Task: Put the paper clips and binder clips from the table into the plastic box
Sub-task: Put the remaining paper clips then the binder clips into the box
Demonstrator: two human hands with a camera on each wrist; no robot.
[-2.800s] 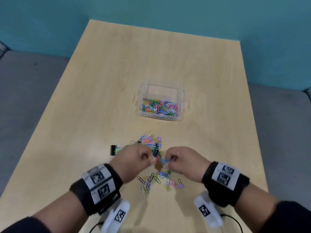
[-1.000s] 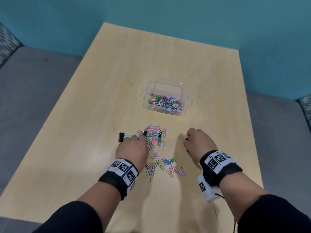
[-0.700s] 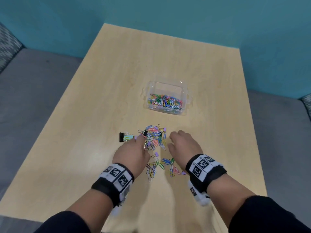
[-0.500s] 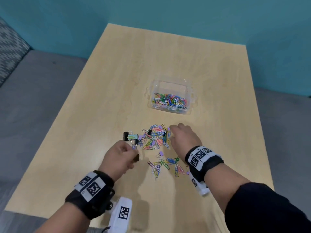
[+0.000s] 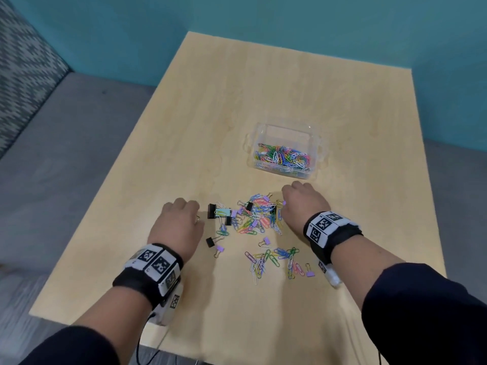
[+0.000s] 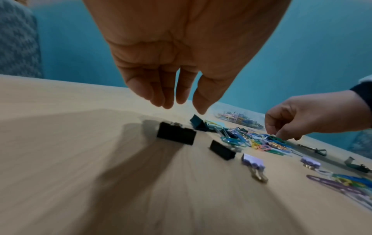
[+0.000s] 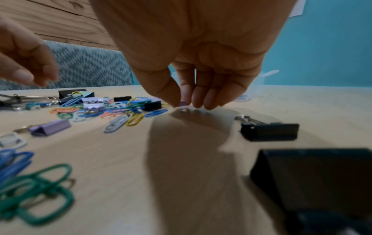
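A clear plastic box (image 5: 286,127) partly filled with coloured paper clips stands mid-table. Nearer me lies a main pile of paper clips and binder clips (image 5: 257,216), with a smaller scatter (image 5: 274,259) in front of it. My left hand (image 6: 181,106) hangs with straight fingers just above a black binder clip (image 6: 176,136), holding nothing. In the head view the left hand (image 5: 180,219) sits left of the pile, beside a large black clip (image 5: 212,211). My right hand (image 7: 182,103) pinches a small purple binder clip (image 7: 183,103) at the pile's right edge (image 5: 284,204).
The wooden table (image 5: 237,88) stretches on behind the box to a teal wall. Two more black binder clips (image 7: 269,132) lie near my right wrist. The table's near edge (image 5: 105,327) runs close to my left forearm. Grey flooring lies on both sides.
My left hand has moved forward to the left of the large black clip, and its fingers have straightened. The right hand stays at the pile's right edge.
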